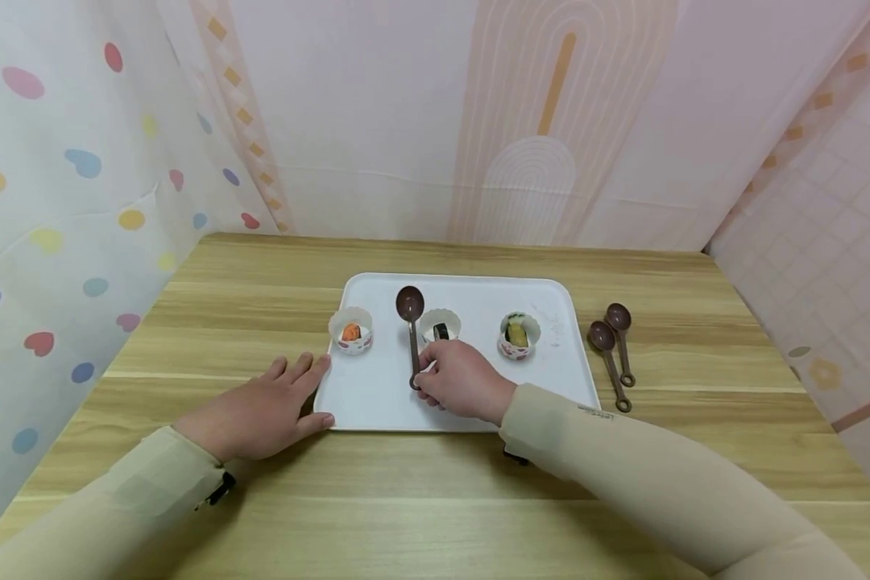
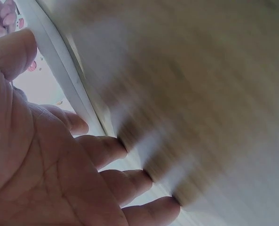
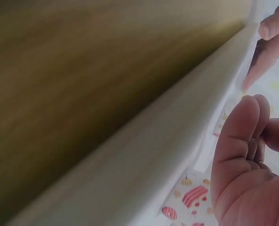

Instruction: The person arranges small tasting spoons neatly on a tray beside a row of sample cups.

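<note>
A brown measuring spoon is pinched in my right hand by the end of its handle, its bowl pointing away over the white tray. Just right of the spoon stands a middle paper cup with a small dark-and-white piece. My left hand lies at the tray's left edge with fingers spread. In the left wrist view its fingers are extended beside the rim. The left paper cup holds an orange piece. A yellow-green piece sits in the right paper cup.
Two more brown spoons, a nearer one and a farther one, lie side by side on the wooden table right of the tray. Patterned cloth hangs behind the table and on both sides.
</note>
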`<action>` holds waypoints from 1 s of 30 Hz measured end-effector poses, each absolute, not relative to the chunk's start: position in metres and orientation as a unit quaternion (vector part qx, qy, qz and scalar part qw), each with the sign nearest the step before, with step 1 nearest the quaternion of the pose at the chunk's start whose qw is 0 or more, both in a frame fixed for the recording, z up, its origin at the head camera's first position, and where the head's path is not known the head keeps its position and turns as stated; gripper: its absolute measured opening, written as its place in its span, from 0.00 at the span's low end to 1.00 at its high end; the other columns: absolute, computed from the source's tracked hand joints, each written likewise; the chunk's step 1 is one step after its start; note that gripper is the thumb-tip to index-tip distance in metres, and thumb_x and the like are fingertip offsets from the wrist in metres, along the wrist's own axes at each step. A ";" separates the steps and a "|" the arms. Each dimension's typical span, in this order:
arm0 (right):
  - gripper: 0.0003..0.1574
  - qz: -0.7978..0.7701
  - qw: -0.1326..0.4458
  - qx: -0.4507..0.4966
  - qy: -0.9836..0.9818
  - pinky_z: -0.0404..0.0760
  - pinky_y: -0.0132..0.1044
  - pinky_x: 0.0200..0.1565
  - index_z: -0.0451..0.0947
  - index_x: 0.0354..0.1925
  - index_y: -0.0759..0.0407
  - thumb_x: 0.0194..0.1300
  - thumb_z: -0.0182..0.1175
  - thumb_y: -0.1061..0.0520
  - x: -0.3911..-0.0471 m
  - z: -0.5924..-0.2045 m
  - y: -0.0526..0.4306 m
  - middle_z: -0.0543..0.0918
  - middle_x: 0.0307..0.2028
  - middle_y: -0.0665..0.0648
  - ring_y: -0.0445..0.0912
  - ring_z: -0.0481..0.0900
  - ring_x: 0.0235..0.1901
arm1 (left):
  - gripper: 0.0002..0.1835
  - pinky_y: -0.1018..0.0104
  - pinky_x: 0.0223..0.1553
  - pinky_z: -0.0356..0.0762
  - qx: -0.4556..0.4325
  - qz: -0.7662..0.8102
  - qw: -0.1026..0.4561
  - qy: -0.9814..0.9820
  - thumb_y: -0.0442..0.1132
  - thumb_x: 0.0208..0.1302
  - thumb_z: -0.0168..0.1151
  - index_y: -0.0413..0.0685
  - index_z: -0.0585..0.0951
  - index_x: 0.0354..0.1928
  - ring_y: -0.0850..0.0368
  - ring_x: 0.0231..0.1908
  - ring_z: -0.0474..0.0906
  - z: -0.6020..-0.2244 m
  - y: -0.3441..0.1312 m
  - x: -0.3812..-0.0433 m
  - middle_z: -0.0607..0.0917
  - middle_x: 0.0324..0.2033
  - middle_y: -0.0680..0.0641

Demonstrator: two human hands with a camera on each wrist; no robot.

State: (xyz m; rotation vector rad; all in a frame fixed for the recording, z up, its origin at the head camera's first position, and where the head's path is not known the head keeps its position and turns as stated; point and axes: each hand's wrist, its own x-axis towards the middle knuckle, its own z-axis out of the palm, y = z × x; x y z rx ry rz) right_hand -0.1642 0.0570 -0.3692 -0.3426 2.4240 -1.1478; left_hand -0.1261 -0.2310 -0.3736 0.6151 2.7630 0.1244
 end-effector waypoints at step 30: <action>0.13 -0.399 0.243 -0.111 0.877 0.77 0.28 0.23 0.83 0.28 0.60 0.73 0.63 0.62 -0.171 -0.379 0.034 0.84 0.19 0.51 0.39 0.77 0.18 | 0.50 0.27 0.68 0.68 0.207 0.039 0.161 0.964 0.67 0.77 0.53 0.36 0.55 0.83 0.15 0.73 0.57 -0.374 -0.229 -0.127 0.59 0.78 0.24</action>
